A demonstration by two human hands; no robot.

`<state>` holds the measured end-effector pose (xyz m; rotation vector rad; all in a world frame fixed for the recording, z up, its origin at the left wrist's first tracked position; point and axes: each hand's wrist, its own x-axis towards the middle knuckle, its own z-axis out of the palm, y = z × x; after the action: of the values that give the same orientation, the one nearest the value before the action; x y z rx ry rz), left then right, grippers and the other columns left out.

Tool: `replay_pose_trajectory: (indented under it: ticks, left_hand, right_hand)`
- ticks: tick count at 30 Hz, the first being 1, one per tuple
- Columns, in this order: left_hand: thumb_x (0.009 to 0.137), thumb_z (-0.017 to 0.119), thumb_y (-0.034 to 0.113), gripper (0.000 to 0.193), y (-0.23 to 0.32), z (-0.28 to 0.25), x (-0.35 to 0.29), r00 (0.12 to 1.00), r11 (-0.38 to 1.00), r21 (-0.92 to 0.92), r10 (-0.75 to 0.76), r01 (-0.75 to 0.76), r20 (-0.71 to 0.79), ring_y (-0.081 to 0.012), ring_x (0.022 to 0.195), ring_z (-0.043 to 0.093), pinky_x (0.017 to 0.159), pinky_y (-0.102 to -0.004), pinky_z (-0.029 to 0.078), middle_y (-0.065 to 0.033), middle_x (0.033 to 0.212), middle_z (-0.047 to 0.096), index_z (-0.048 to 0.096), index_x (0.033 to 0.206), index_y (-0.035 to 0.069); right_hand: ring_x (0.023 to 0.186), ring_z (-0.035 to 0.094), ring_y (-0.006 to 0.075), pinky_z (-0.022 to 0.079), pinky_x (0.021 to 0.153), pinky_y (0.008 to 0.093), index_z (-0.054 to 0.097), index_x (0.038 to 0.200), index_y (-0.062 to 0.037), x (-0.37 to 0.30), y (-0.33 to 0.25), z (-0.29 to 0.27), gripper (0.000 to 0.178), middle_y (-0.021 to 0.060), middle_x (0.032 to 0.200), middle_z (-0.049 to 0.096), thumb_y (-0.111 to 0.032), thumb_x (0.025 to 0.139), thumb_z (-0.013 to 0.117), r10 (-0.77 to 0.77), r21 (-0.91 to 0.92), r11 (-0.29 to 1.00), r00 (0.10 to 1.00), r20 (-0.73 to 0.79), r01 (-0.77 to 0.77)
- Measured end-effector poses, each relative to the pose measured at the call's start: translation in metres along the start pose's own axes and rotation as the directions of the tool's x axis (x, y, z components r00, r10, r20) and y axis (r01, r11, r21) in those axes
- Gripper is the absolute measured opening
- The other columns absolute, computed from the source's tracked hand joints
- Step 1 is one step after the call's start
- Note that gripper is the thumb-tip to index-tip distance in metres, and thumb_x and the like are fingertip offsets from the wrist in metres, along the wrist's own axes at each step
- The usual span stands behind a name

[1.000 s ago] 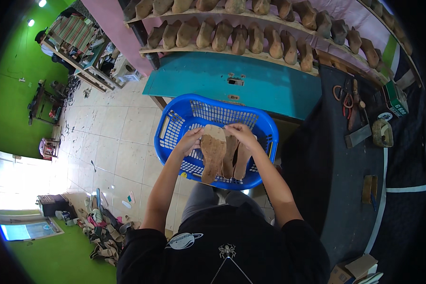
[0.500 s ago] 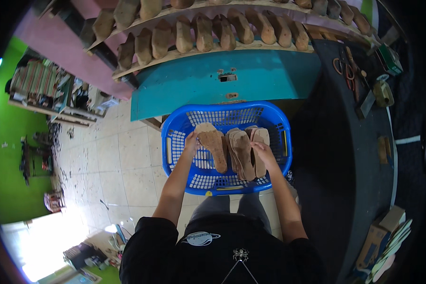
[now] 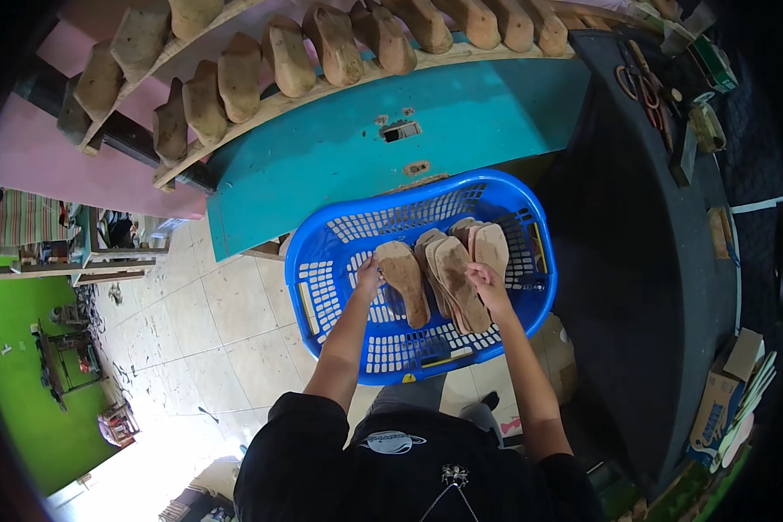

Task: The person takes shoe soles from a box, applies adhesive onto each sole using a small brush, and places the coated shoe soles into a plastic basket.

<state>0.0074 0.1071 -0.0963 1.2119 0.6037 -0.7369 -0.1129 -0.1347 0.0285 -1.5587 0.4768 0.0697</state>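
A blue plastic basket [image 3: 320, 358] with slotted walls holds several flat brown insoles in upright bundles. My left hand [image 3: 368, 276] is closed on the edge of a brown insole [image 3: 403, 283] at the left of the group, its fingers partly hidden. At the middle bundle [image 3: 458, 280], my right hand [image 3: 489, 285] has its fingers curled together, with the tips at the right edge of the front insole. Another bundle of lighter insoles [image 3: 491, 250] stands behind and right of it.
Wooden shoe lasts [image 3: 332, 43] line curved shelves above a turquoise board [image 3: 322, 157]. To the right stands a dark-covered table [image 3: 644, 226] with scissors [image 3: 648, 90] and other tools. A cardboard box [image 3: 718, 409] sits at the lower right. Tiled floor [image 3: 226, 296] lies at the left.
The view has shifted and turned, so the basket appears tilted. My right hand has moved from the lighter insoles to the edge of the middle bundle. My left hand still holds its insole.
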Motion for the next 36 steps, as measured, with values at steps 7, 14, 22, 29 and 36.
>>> replay_pose_trajectory:
  ticks: [7, 14, 22, 29, 36]
  left_hand:
    - [0.085, 0.036, 0.051, 0.056, -0.022, 0.026, 0.009, 0.995, 0.919, 0.382, -0.1, 0.094, -0.004, -0.027, 0.113, 0.039, 0.092, -0.0461, 0.032, -0.0126, 0.122, 0.042, 0.04, 0.123, 0.01]
    - [0.084, 0.033, 0.051, 0.06, -0.033, -0.012, 0.011, 0.981, 0.707, 0.703, 0.178, -0.077, -0.071, -0.0359, 0.119, 0.028, 0.099, -0.0385, 0.025, -0.0254, 0.127, 0.031, 0.041, 0.122, 0.004]
    - [0.083, 0.049, 0.025, 0.031, -0.005, 0.074, -0.092, 0.771, 0.433, 0.655, 0.493, -0.619, 0.403, -0.0281, 0.091, 0.055, 0.081, -0.0341, 0.042, -0.0162, 0.099, 0.056, 0.053, 0.102, 0.001]
    - [0.079, 0.053, 0.018, 0.026, 0.046, 0.205, -0.181, 0.411, 0.212, 0.353, 0.51, -0.911, 0.756, -0.0299, 0.098, 0.049, 0.086, -0.0343, 0.038, -0.0156, 0.1, 0.053, 0.054, 0.098, 0.001]
    - [0.079, 0.054, 0.016, 0.024, 0.016, 0.338, -0.264, 0.126, 0.127, 0.083, 0.379, -0.988, 0.917, -0.0278, 0.1, 0.048, 0.088, -0.0346, 0.036, -0.0152, 0.102, 0.052, 0.055, 0.099, 0.002]
  right_hand:
    - [0.087, 0.05, 0.0088, 0.037, 0.068, 0.0198, 0.051, 0.109, -0.0057, -0.011, 0.021, -0.01, 0.026, 0.0022, 0.093, 0.055, -0.017, 0.086, 0.049, 0.076, -0.023, 0.997, 0.995, -0.068, -0.078]
    - [0.083, 0.049, 0.0059, 0.037, 0.068, 0.0185, 0.052, 0.107, -0.0039, -0.035, 0.014, -0.005, 0.026, -0.0007, 0.09, 0.054, -0.018, 0.085, 0.05, 0.118, 0.083, 0.99, 0.991, -0.064, -0.113]
    - [0.074, 0.05, 0.0057, 0.039, 0.066, 0.0193, 0.056, 0.093, -0.0025, -0.079, -0.004, -0.025, 0.019, 0.0001, 0.08, 0.055, -0.019, 0.085, 0.051, 0.018, 0.105, 0.995, 0.979, -0.201, 0.003]
    - [0.072, 0.048, 0.0054, 0.038, 0.066, 0.0196, 0.056, 0.083, -0.0026, -0.109, -0.052, -0.067, 0.022, -0.0012, 0.074, 0.055, -0.024, 0.086, 0.051, -0.182, -0.129, 0.981, 0.905, -0.384, 0.143]
    - [0.074, 0.048, 0.0059, 0.039, 0.071, 0.0202, 0.056, 0.085, -0.0021, -0.188, -0.07, -0.18, 0.015, -0.001, 0.079, 0.055, -0.017, 0.084, 0.052, -0.25, -0.155, 0.968, 0.749, -0.613, 0.196]
